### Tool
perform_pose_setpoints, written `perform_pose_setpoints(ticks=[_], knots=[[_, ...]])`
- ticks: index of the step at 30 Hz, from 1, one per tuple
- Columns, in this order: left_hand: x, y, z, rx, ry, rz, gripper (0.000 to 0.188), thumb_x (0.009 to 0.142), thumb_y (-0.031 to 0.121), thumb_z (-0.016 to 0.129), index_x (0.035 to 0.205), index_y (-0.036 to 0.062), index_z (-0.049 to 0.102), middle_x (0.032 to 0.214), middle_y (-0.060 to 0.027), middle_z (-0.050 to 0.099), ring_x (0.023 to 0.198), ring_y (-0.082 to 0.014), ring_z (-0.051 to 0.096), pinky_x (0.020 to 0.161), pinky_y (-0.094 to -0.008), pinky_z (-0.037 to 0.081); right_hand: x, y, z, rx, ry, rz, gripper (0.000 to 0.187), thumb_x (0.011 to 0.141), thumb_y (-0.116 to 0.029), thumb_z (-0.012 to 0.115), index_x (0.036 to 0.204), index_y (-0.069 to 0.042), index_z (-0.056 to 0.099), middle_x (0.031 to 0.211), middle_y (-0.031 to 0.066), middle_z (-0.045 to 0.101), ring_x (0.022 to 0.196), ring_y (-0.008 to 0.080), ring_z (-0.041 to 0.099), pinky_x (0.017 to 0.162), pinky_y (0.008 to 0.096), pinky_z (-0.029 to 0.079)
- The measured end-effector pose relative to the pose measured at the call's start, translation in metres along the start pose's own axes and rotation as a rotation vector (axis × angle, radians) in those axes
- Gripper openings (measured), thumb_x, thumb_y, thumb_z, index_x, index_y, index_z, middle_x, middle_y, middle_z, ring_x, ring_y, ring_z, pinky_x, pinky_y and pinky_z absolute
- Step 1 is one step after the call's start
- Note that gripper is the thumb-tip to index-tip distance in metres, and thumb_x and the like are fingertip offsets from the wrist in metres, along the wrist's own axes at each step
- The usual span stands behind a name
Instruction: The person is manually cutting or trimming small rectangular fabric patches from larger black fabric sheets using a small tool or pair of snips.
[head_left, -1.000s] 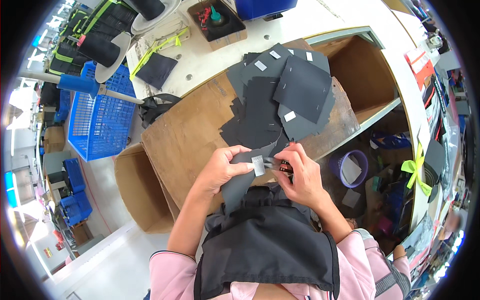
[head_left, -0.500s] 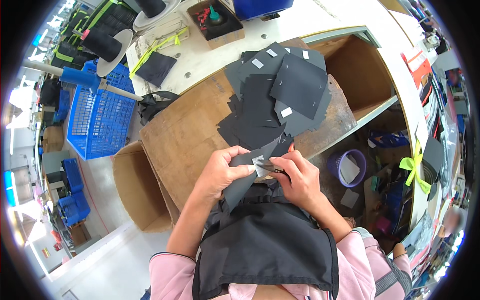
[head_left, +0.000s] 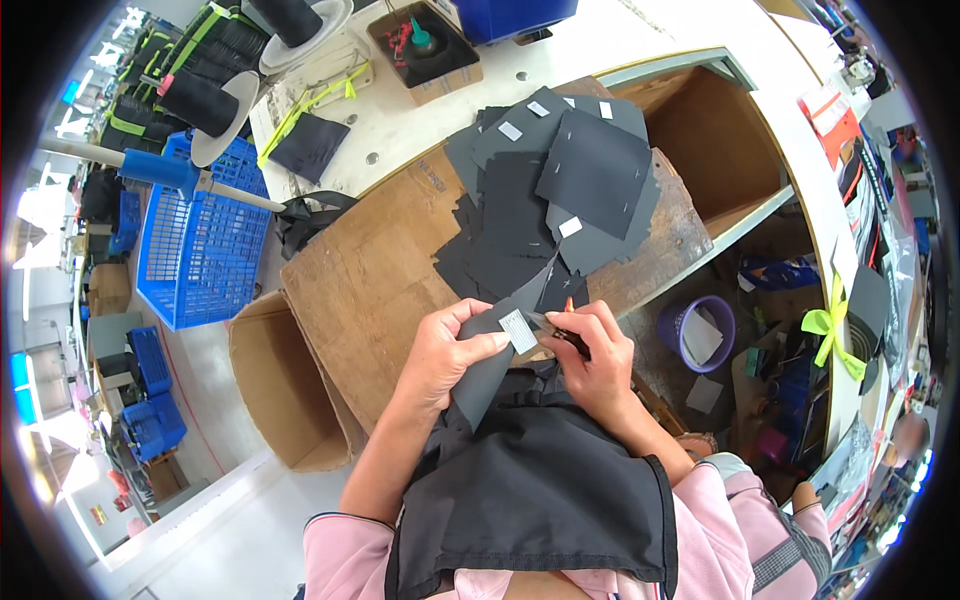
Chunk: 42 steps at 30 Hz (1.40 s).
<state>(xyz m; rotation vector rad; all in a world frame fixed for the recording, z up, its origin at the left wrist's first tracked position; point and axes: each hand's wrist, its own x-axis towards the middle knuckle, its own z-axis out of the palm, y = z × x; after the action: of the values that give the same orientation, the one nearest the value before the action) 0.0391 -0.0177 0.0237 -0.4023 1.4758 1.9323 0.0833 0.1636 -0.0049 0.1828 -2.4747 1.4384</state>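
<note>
My left hand (head_left: 446, 352) is closed on a dark grey fabric piece (head_left: 482, 380), its thumb pressing beside a white printed label (head_left: 518, 331) on the piece. Held over the front of the brown board, the fabric is folded or bent, with one corner pointing away from me. In my closed right hand (head_left: 592, 352) are small thread snips (head_left: 541, 321). Their pointed metal tips sit right by the label's edge, and most of the handle is hidden in my fingers. Beyond both hands lies a loose pile of dark fabric pieces (head_left: 515, 205), several bearing white labels.
The brown board (head_left: 365, 250) carries the pile. Left of it are an open cardboard box (head_left: 285, 390) and a blue basket (head_left: 205, 235). A purple bin (head_left: 697, 335) stands low at right. Thread cones (head_left: 205, 100) and a small parts box (head_left: 425, 55) stand at the back. Another person sits close at right.
The label now faces up and shows in full, where fingers partly covered it before. My right hand has drawn slightly back from it, so the snips' tips show more clearly.
</note>
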Motion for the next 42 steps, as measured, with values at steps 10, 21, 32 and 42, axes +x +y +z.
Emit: perform_pose_setpoints(ticks=[10, 21, 32, 42], knots=[[-0.001, 0.006, -0.003, 0.091, -0.039, -0.010, 0.024, 0.074, 0.006, 0.069, 0.095, -0.0002, 0.060, 0.082, -0.0038, 0.063, 0.068, -0.0073, 0.059, 0.061, -0.0204, 0.048, 0.017, 0.007, -0.015, -0.114, -0.103, -0.215, 0.028, 0.066, -0.007, 0.073, 0.092, -0.009, 0.063, 0.077, 0.0034, 0.056, 0.062, 0.0223, 0.056, 0.056, 0.0321, 0.047], [-0.002, 0.009, -0.007, 0.124, -0.066, -0.034, 0.024, 0.073, 0.006, 0.069, 0.095, -0.0001, 0.061, 0.082, -0.0032, 0.063, 0.066, -0.0067, 0.059, 0.061, -0.0195, 0.047, 0.019, 0.008, -0.016, -0.011, -0.080, -0.144, 0.030, 0.065, -0.007, 0.073, 0.093, -0.010, 0.063, 0.077, 0.0029, 0.057, 0.064, 0.0212, 0.057, 0.055, 0.0311, 0.047], [-0.001, 0.011, -0.008, 0.144, -0.107, -0.059, 0.023, 0.075, 0.004, 0.068, 0.096, 0.0003, 0.061, 0.081, -0.0023, 0.063, 0.068, -0.0057, 0.058, 0.062, -0.0196, 0.046, 0.019, 0.003, -0.015, -0.086, -0.088, -0.165, 0.028, 0.065, -0.007, 0.073, 0.091, -0.008, 0.063, 0.075, 0.0035, 0.057, 0.062, 0.0206, 0.058, 0.052, 0.0307, 0.046], [-0.004, 0.012, -0.008, 0.164, -0.127, -0.058, 0.023, 0.075, 0.005, 0.067, 0.097, 0.0000, 0.062, 0.081, -0.0022, 0.063, 0.069, -0.0056, 0.057, 0.062, -0.0194, 0.046, 0.018, 0.000, -0.020, 0.023, -0.033, -0.058, 0.031, 0.064, 0.001, 0.072, 0.093, -0.007, 0.063, 0.082, 0.0056, 0.058, 0.067, 0.0207, 0.060, 0.055, 0.0310, 0.048]])
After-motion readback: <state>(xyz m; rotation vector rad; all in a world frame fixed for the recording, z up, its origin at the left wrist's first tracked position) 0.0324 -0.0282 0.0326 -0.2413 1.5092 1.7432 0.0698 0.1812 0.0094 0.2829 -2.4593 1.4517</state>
